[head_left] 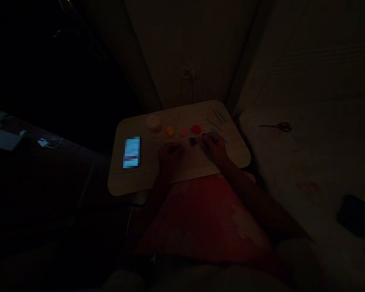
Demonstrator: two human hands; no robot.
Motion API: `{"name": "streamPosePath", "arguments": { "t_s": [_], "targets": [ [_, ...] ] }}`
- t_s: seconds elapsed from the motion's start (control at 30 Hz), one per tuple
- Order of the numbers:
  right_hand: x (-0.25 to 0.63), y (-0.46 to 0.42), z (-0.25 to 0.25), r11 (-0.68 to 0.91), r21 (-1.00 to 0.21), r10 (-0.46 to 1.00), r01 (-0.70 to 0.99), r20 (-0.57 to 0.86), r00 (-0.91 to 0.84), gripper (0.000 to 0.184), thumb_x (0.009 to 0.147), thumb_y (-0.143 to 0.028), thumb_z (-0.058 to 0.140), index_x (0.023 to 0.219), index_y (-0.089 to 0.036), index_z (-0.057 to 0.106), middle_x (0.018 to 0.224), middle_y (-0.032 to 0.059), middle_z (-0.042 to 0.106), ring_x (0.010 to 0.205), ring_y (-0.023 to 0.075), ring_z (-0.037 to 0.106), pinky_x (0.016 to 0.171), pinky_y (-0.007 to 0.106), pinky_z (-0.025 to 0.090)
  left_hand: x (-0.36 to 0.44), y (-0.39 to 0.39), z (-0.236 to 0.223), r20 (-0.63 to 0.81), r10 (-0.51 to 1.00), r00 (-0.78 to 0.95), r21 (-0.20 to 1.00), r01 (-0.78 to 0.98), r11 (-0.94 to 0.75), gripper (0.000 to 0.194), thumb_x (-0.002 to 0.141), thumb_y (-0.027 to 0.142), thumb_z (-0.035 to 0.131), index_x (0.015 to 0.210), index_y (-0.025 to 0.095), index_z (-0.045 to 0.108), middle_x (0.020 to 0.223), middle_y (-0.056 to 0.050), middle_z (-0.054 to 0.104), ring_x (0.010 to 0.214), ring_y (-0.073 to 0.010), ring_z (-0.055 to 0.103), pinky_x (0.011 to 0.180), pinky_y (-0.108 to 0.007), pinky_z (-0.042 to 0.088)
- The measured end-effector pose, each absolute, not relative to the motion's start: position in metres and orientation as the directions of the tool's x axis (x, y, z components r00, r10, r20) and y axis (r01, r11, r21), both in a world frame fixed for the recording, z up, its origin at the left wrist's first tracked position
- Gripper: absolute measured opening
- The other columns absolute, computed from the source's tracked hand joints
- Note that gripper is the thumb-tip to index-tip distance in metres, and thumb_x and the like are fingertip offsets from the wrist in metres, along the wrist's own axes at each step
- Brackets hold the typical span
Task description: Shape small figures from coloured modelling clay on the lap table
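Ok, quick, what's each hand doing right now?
Left hand: fingers curled, too dark to tell if it holds anything.
Right hand: fingertips closed on a small dark lump.

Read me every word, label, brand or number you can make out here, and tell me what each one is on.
None can be read.
The lit phone on the table: its screen is blurred into blocks, so any text on it is lost.
The round tub and the scissors: too dark and small to tell whether they bear any marking.
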State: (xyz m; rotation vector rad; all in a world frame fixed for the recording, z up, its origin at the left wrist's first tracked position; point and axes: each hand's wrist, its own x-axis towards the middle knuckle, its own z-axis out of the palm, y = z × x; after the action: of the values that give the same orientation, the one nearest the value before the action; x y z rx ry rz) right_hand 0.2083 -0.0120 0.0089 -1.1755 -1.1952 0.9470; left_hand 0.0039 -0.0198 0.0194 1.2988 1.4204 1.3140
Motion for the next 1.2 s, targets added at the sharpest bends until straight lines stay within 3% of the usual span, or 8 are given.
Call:
{"name": "streamPosePath", "arguments": {
  "t_s": [0.1,0.2,0.3,0.4,0.53,1.0,1.1,1.2],
  "targets": [
    [0.208,-0.011,0.008,0.164,-0.986,0.972,0.042,0.169,0.162,0.051,0.086,-0.069,0.067,0.068,-0.023,0.054,0.061,-0.0019,0.049,0.058,0.0142,0.043,0.055,0.03,0.033,0.002,-0.02,0.019,0.111,0.984,-0.142,0.98,0.18,-0.085,0.025,0.085,0.035,0.072,0.067,0.018,0.07,0.063,-0.002,0.069,0.059,-0.0139,0.063,0.059,-0.024,0.051],
    [0.208,-0.01,0.007,0.172,-0.985,0.97,0.023,0.173,0.168,0.051,0.086,-0.069,0.068,0.067,-0.023,0.054,0.06,-0.0023,0.049,0.058,0.0139,0.043,0.054,0.029,0.032,0.001,-0.018,0.019,0.131,0.983,-0.131,0.977,0.184,-0.106,0.032,0.094,0.038,0.062,0.071,0.018,0.073,0.062,-0.002,0.067,0.057,-0.0137,0.061,0.058,-0.024,0.05],
    [0.208,-0.011,0.008,0.177,-0.984,0.97,0.029,0.179,0.162,0.05,0.086,-0.067,0.068,0.067,-0.023,0.054,0.061,-0.0023,0.048,0.059,0.014,0.043,0.055,0.029,0.032,0.001,-0.015,0.017,0.157,0.979,-0.132,0.972,0.198,-0.129,0.023,0.092,0.035,0.064,0.087,0.019,0.08,0.065,-0.001,0.068,0.061,-0.0144,0.062,0.059,-0.025,0.05],
    [0.208,-0.012,0.011,0.196,-0.98,0.967,0.04,0.2,0.161,0.049,0.087,-0.065,0.068,0.066,-0.023,0.055,0.061,-0.0022,0.049,0.06,0.014,0.044,0.058,0.03,0.034,0.0,-0.013,0.014,0.166,0.976,-0.138,0.976,0.164,-0.143,0.022,0.091,0.033,0.066,0.099,0.019,0.081,0.081,-0.005,0.077,0.071,-0.0167,0.069,0.068,-0.027,0.056],
    [0.208,-0.012,0.012,0.188,-0.981,0.969,0.049,0.194,0.155,0.05,0.088,-0.066,0.067,0.066,-0.023,0.054,0.06,-0.0022,0.048,0.06,0.0139,0.043,0.058,0.03,0.034,0.001,-0.014,0.014,0.158,0.98,-0.124,0.982,0.127,-0.143,0.02,0.086,0.03,0.071,0.099,0.019,0.082,0.097,-0.008,0.081,0.086,-0.0196,0.075,0.082,-0.032,0.061],
    [0.207,-0.012,0.012,0.185,-0.982,0.97,0.035,0.188,0.153,0.049,0.088,-0.064,0.067,0.067,-0.022,0.055,0.06,-0.0029,0.047,0.057,0.0125,0.042,0.055,0.029,0.032,0.005,-0.02,0.026,0.068,0.982,-0.176,0.985,0.167,-0.039,0.016,0.063,0.02,0.084,0.074,0.017,0.072,0.066,0.001,0.07,0.061,-0.0136,0.064,0.058,-0.023,0.051],
    [0.207,-0.011,0.009,0.172,-0.985,0.973,0.011,0.172,0.155,0.048,0.088,-0.064,0.068,0.068,-0.022,0.054,0.061,-0.0033,0.047,0.057,0.0121,0.041,0.054,0.028,0.031,0.005,-0.021,0.026,0.063,0.985,-0.162,0.988,0.152,-0.038,0.016,0.067,0.023,0.082,0.068,0.017,0.068,0.061,0.002,0.065,0.055,-0.0119,0.06,0.054,-0.022,0.047],
    [0.207,-0.01,0.006,0.187,-0.982,0.969,0.025,0.189,0.157,0.049,0.089,-0.064,0.067,0.068,-0.022,0.054,0.061,-0.0029,0.048,0.058,0.0126,0.043,0.055,0.028,0.033,0.005,-0.021,0.024,0.081,0.986,-0.149,0.991,0.121,-0.063,0.017,0.08,0.029,0.073,0.069,0.017,0.07,0.058,0.002,0.063,0.053,-0.0114,0.057,0.053,-0.022,0.045]
  ]
}}
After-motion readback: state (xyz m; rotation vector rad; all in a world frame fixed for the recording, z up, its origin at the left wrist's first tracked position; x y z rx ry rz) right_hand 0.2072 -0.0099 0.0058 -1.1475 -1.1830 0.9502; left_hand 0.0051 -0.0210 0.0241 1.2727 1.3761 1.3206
